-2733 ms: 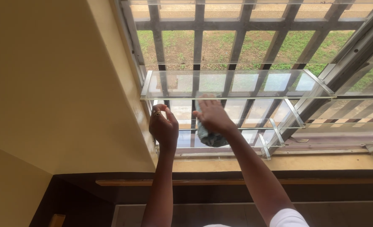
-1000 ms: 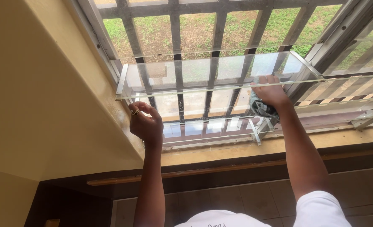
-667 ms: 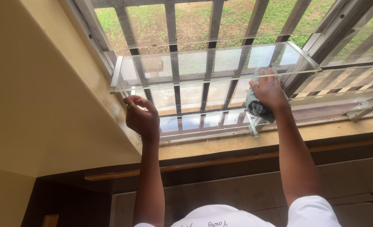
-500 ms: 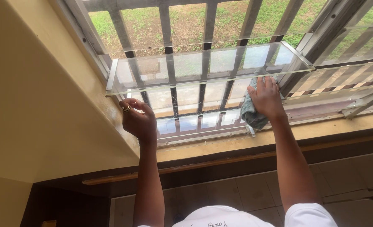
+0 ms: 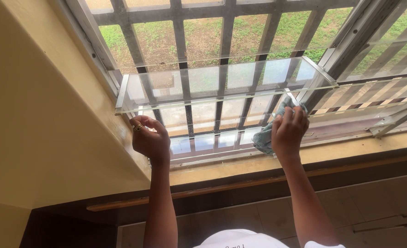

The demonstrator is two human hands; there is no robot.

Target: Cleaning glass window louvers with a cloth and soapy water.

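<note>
Cloth [image 5: 264,138] is gripped by right hand [image 5: 287,132], pressed to louvre [image 5: 199,117] at 3 o'clock for wiping; left hand [image 5: 150,138], fingers curled, steadies it at 9.

No package, label, sign or screen shows anywhere in this view. The only lettering is a strip of dark print on the person's white shirt [image 5: 233,241] at the bottom edge of the frame, mostly cut off and too small to make out.
</note>
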